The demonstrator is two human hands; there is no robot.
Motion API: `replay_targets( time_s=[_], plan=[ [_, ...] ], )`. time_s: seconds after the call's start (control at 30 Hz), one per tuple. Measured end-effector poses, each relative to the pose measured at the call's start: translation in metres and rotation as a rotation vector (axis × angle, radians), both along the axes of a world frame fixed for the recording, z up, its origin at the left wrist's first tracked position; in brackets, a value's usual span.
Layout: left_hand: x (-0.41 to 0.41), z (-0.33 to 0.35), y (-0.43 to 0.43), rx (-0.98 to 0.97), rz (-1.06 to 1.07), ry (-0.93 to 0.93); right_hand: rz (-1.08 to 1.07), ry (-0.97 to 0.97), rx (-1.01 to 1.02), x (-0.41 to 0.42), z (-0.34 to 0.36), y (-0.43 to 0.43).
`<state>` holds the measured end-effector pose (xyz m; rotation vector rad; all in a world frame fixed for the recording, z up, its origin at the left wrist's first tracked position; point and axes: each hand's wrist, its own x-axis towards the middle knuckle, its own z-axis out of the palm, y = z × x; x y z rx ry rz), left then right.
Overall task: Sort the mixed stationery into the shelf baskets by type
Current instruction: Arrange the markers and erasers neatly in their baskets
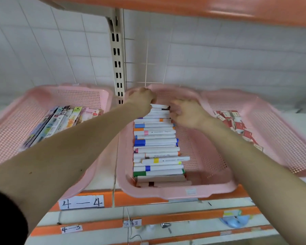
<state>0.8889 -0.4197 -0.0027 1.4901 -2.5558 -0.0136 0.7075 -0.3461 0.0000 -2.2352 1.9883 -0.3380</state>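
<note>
Head view. Item list, shelf (145,200) marked by a handwritten label (81,202) reading 4—4.

- Left basket (9,133): pink, perforated. Holds flat printed packets (60,121), leaned on edge in one row, so like stays with like.
- Middle basket (175,193): pink, perforated. Holds markers (157,142), white barrels with coloured bands, laid crosswise and stacked near to far against the left wall. This probably keeps the row tight and leaves the right strip of the floor free.
- Right basket (283,137): pink. Holds small red-and-white boxes (235,122), loose in a heap at its far left part.
- Farthest marker (160,106): at the far end of the row, between the two hands. Likely the piece being seated.
- Left hand (141,99): arm stretched over the gap between the left and middle baskets. Fingers curled at the far left corner, seemingly closed on the marker's left end.
- Right hand (187,114): arm stretched in from the near right. Fingers loosely bent, tips at the right ends of the far markers. Blur hides whether it pinches or only steadies.
</note>
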Motion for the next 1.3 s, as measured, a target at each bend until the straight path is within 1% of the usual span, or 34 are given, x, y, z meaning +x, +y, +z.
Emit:
replay_targets(
  time_s=[0.2,0.27,0.4,0.5,0.63,0.8,0.9,1.07,1.17,1.3],
  plan=[
    [-0.004,0.002,-0.008,-0.012,0.047,-0.133,-0.01,0.054,0.046,-0.001,-0.007,-0.006],
    [-0.004,0.002,-0.008,-0.007,0.036,-0.14,-0.01,0.069,0.066,0.001,-0.006,-0.004],
    [0.005,0.004,-0.004,-0.036,-0.008,-0.099,-0.034,0.049,0.062,0.007,0.0,0.0],
    [0.016,0.005,0.007,-0.114,-0.052,-0.044,-0.041,0.013,0.013,0.01,0.005,0.013],
    [0.036,0.005,0.029,-0.192,-0.067,0.034,-0.102,0.007,-0.045,0.012,0.011,0.031],
    [0.051,0.004,0.058,-0.101,-0.108,0.034,-0.166,0.021,-0.067,0.01,0.016,0.058],
    [0.049,0.006,0.077,-0.113,-0.146,0.05,-0.207,0.013,-0.075,0.0,0.021,0.079],
    [0.011,0.016,0.113,-0.104,-0.204,0.057,-0.261,0.015,-0.1,-0.036,0.027,0.127],
    [-0.034,0.02,0.14,-0.129,-0.231,0.043,-0.292,0.005,-0.118,-0.074,0.029,0.163],
    [-0.107,0.028,0.189,-0.126,-0.267,0.032,-0.336,0.04,-0.111,-0.146,0.033,0.221]
  ],
)
